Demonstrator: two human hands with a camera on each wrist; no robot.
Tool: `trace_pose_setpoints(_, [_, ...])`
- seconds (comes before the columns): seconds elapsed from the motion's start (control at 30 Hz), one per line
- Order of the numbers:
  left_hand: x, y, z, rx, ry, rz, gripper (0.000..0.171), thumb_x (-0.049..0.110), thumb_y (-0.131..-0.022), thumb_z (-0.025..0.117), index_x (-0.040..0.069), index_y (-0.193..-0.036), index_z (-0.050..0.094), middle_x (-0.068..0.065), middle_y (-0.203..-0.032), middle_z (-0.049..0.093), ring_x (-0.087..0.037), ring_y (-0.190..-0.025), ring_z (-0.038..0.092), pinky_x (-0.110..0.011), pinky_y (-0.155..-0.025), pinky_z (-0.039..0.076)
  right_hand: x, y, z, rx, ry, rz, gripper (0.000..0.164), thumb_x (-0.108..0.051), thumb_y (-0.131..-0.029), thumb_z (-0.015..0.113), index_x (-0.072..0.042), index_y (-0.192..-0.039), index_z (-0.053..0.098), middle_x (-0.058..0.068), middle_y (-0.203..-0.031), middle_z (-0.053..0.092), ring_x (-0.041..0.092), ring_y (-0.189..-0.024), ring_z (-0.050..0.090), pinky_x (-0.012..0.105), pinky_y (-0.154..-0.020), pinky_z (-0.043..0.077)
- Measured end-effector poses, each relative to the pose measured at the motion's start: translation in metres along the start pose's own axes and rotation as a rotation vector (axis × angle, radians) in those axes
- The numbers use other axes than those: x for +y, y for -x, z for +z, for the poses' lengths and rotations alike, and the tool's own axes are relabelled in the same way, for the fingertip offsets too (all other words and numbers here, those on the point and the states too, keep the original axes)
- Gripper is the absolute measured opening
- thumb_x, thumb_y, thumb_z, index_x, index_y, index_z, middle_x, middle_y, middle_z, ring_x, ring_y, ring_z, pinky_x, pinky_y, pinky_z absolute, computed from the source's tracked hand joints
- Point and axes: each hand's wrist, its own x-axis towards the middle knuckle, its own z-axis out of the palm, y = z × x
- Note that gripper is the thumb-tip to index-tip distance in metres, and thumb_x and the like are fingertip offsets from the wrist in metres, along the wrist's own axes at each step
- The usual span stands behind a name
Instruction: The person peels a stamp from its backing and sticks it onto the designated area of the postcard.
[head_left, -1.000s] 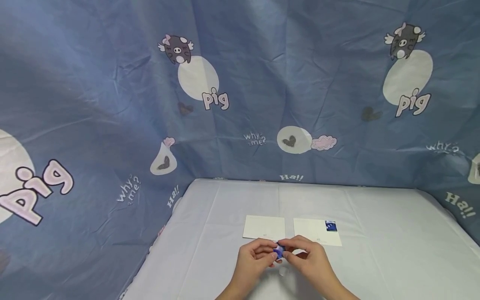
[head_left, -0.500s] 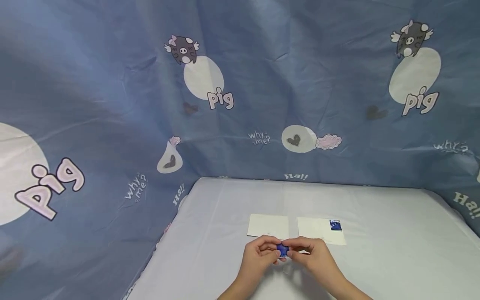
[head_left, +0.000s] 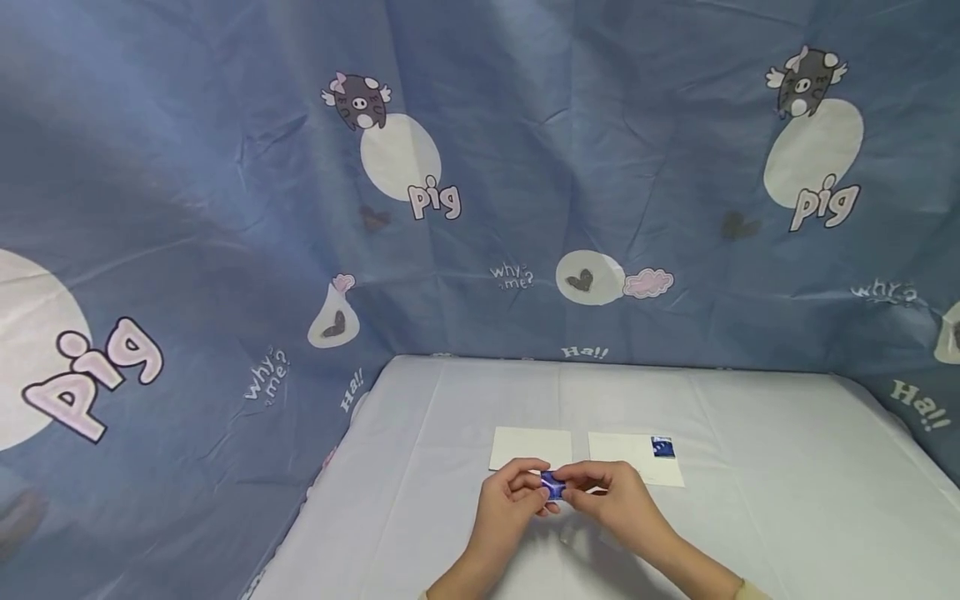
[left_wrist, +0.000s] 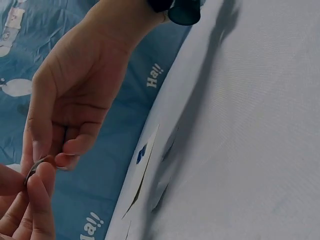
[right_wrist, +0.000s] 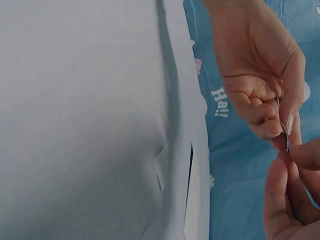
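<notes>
A small, thin, glossy blue stamp-like piece is held above the table between both hands. My left hand pinches its left edge between thumb and fingertips. The right edge is pinched by the thumb and forefinger of my right hand. Edge-on in the right wrist view, the piece looks slightly bent. Just beyond the hands lie two white cards or envelopes: the left one is partly covered by the left hand, and the right one bears a blue stamp-like piece in its upper right corner.
A white cloth covers the table. Small clear scraps lie on it below the hands. A blue printed curtain hangs behind the table and along its left side.
Both hands have risen slightly away from the body with the blue piece, which shifts and tilts a little between them. The head view swings slightly right and back. The cards stay put.
</notes>
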Motion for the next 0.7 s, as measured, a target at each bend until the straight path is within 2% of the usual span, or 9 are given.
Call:
trace_pose_setpoints(0.07, [0.002, -0.001, 0.0, -0.002, -0.027, -0.001, 0.03, -0.008, -0.089, 0.067, -0.001, -0.118, 0.065, -0.024, -0.094, 0.069, -0.025, -0.074, 0.073, -0.027, -0.066, 0.06, -0.002, -0.001, 0.001, 0.011, -0.019, 0.018, 0.019, -0.011, -0.087, 0.08, -0.017, -0.104, 0.079, 0.0, -0.101, 0.076, 0.019, -0.086, 0.07, 0.029, -0.069, 0.059])
trace_pose_setpoints(0.13, [0.004, -0.001, 0.0, 0.016, -0.116, 0.007, 0.03, -0.007, -0.089, 0.067, 0.004, -0.117, 0.067, -0.017, -0.093, 0.072, -0.024, -0.075, 0.073, -0.027, -0.065, 0.06, -0.004, -0.002, 0.002, 0.023, -0.026, 0.025, 0.018, -0.009, -0.086, 0.08, -0.015, -0.103, 0.08, 0.001, -0.099, 0.076, 0.02, -0.085, 0.07, 0.029, -0.068, 0.059])
trace_pose_setpoints(0.27, [0.008, -0.002, -0.003, 0.052, -0.436, 0.037, 0.033, -0.001, -0.089, 0.067, 0.017, -0.117, 0.07, 0.0, -0.095, 0.074, -0.016, -0.084, 0.07, -0.024, -0.062, 0.057, -0.002, -0.005, 0.005, 0.052, 0.016, 0.02, 0.018, -0.007, -0.085, 0.08, -0.016, -0.101, 0.08, -0.002, -0.093, 0.076, 0.018, -0.083, 0.07, 0.028, -0.07, 0.059])
trace_pose_setpoints(0.37, [0.011, -0.007, -0.011, 0.03, -0.688, 0.073, 0.034, 0.004, -0.089, 0.068, 0.017, -0.12, 0.07, 0.003, -0.107, 0.073, -0.014, -0.091, 0.067, -0.024, -0.064, 0.055, 0.003, -0.009, 0.005, 0.078, 0.07, 0.012, 0.021, -0.005, -0.085, 0.079, -0.018, -0.102, 0.08, -0.005, -0.087, 0.074, 0.016, -0.081, 0.07, 0.028, -0.07, 0.059])
trace_pose_setpoints(0.43, [0.013, -0.012, -0.019, -0.005, -0.822, 0.098, 0.035, 0.007, -0.089, 0.068, 0.015, -0.123, 0.07, 0.001, -0.116, 0.071, -0.017, -0.098, 0.066, -0.029, -0.074, 0.056, 0.007, -0.013, 0.003, 0.103, 0.104, 0.013, 0.024, -0.003, -0.084, 0.079, -0.019, -0.102, 0.08, -0.006, -0.083, 0.072, 0.015, -0.08, 0.069, 0.028, -0.068, 0.058])
trace_pose_setpoints(0.53, [0.017, -0.023, -0.037, -0.031, -0.97, 0.129, 0.035, 0.009, -0.09, 0.068, 0.013, -0.124, 0.069, -0.003, -0.125, 0.068, -0.025, -0.112, 0.064, -0.041, -0.09, 0.053, 0.013, -0.02, -0.002, 0.138, 0.141, 0.024, 0.026, -0.001, -0.083, 0.079, -0.019, -0.101, 0.08, -0.008, -0.081, 0.071, 0.013, -0.078, 0.069, 0.027, -0.066, 0.056])
trace_pose_setpoints(0.6, [0.018, -0.031, -0.05, -0.032, -1.031, 0.13, 0.034, 0.009, -0.091, 0.068, 0.012, -0.125, 0.069, -0.007, -0.128, 0.067, -0.028, -0.12, 0.061, -0.048, -0.098, 0.05, 0.016, -0.024, -0.005, 0.158, 0.159, 0.025, 0.026, -0.001, -0.082, 0.08, -0.018, -0.101, 0.08, -0.008, -0.08, 0.071, 0.013, -0.078, 0.068, 0.026, -0.066, 0.056])
trace_pose_setpoints(0.7, [0.019, -0.041, -0.069, -0.032, -1.098, 0.138, 0.035, 0.009, -0.092, 0.068, 0.009, -0.126, 0.068, -0.011, -0.129, 0.066, -0.03, -0.123, 0.059, -0.049, -0.1, 0.049, 0.018, -0.03, -0.01, 0.179, 0.197, 0.025, 0.026, -0.002, -0.081, 0.08, -0.018, -0.102, 0.08, -0.009, -0.08, 0.071, 0.012, -0.079, 0.068, 0.026, -0.065, 0.055])
